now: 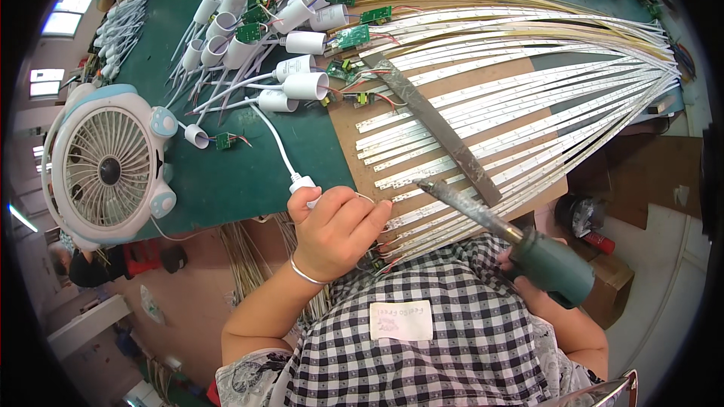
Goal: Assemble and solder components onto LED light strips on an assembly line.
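Note:
My left hand [335, 230] is closed around a white plastic cap [302, 183] with a white cord running up from it. Its fingertips point at the near ends of several white LED strips [422, 215], and a thin wire shows by them. In my right hand [520, 271], partly hidden behind the green handle, is a soldering iron [483, 215]. Its dark tip hovers over or touches the strips; I cannot tell which. Across the strips lies a flat, worn metal bar [437, 128].
White caps with cords [290, 19] and green circuit boards [352, 36] are heaped at the back. On the left stands a white and blue fan [109, 169]. One cap with a board [196, 136] lies apart on the green table [249, 169]. The strips bunch together at far right.

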Motion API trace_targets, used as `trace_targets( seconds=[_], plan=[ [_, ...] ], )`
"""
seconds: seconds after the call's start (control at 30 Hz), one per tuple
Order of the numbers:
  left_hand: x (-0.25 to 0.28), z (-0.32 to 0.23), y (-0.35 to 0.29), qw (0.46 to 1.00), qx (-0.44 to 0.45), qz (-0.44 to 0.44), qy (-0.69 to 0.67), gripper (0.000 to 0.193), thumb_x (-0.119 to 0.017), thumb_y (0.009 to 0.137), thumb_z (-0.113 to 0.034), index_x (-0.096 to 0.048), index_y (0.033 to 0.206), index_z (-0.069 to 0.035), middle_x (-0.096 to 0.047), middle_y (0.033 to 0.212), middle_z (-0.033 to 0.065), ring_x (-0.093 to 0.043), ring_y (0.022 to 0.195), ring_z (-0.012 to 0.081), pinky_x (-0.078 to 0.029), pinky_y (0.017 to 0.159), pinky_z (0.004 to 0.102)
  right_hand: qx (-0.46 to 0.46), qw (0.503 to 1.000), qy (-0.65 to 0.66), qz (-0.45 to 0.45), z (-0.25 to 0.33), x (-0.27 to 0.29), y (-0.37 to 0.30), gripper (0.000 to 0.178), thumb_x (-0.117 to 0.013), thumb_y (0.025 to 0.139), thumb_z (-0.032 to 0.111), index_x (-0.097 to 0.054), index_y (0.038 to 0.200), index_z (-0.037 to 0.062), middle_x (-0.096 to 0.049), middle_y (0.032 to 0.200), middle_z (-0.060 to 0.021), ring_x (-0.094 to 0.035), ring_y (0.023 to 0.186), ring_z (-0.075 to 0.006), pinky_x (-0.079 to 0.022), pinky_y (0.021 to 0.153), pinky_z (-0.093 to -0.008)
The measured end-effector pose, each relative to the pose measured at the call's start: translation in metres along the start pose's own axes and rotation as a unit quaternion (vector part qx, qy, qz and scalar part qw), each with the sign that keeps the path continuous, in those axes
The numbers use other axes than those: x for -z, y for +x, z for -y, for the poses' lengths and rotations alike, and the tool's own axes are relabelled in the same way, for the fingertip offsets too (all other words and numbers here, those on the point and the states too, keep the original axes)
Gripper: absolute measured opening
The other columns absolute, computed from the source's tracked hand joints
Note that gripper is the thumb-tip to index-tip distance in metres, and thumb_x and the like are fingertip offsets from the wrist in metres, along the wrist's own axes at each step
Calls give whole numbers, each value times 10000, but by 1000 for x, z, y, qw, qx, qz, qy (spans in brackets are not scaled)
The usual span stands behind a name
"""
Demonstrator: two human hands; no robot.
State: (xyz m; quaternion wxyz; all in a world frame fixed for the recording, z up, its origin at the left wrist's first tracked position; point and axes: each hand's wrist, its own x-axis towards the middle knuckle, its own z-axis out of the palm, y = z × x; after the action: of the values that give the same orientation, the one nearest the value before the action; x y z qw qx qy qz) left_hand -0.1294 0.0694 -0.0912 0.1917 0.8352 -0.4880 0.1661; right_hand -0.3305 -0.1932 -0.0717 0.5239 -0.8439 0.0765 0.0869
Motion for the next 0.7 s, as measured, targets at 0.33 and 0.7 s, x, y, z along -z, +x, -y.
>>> trace_targets(
  seconds=[0.33,0.7],
  plan=[
    [0,0,-1,1000,20,4,-10,222,-728,630,-114,-673,835,-181,-574,769,-70,-550,772,131,-255,870,404,62,996,64,-19,5,-7,28,179,-616,782,103,-641,942,27,-657,896,-123,-647,795,-286,-517,728,-357],
    [-4,0,2,999,29,17,-9,193,-714,649,-106,-653,822,-167,-570,751,-65,-553,775,133,-251,884,417,4,995,104,-11,21,-7,28,181,-590,841,66,-648,1006,20,-667,966,-122,-652,859,-283,-510,755,-362]
  ],
)
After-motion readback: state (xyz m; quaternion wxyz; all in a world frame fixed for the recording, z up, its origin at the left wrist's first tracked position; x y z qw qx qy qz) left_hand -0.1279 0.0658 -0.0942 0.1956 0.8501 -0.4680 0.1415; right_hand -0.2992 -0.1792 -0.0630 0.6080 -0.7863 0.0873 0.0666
